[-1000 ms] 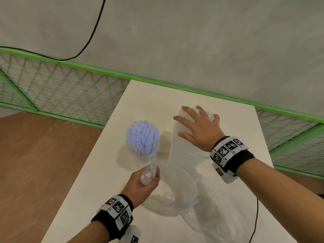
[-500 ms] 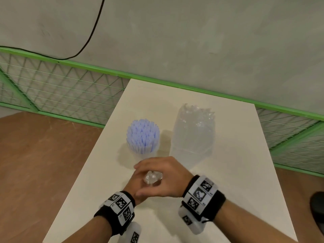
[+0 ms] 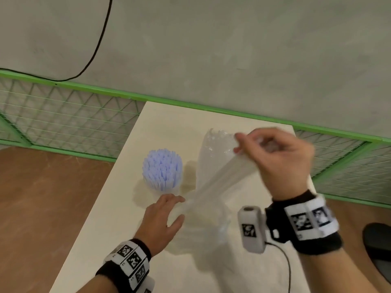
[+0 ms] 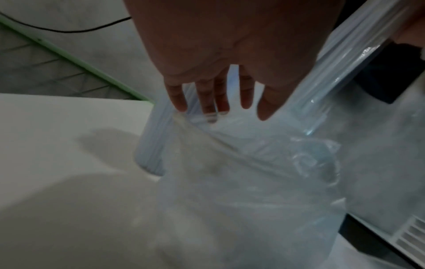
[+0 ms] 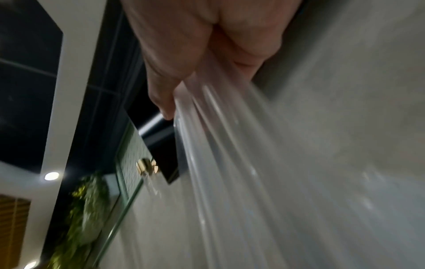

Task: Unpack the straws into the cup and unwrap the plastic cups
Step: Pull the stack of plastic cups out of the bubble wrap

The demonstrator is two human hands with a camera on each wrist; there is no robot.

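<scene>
Pale blue straws (image 3: 161, 168) stand bunched in a clear cup on the white table (image 3: 118, 218); they also show in the left wrist view (image 4: 151, 142). To their right a stack of clear plastic cups (image 3: 213, 153) stands upright. My right hand (image 3: 241, 144) is raised beside the stack and grips a clear plastic wrap (image 3: 220, 178), which stretches taut down to my left hand (image 3: 179, 209). Seen from the left wrist, the left fingers (image 4: 207, 98) are straight and touch the wrap (image 4: 253, 163), which bunches loosely on the table. In the right wrist view the fingers (image 5: 161, 94) clamp the wrap (image 5: 230, 163).
A green mesh fence (image 3: 63, 123) runs behind and beside the table, with a grey wall and a black cable (image 3: 99, 39) above it. A thin black cable (image 3: 287, 265) lies on the table's near right. A dark object (image 3: 378, 246) sits on the wooden floor at right.
My right hand has left the left hand near the front and risen up and right, drawing the wrap out taut. The left hand's fingers have straightened.
</scene>
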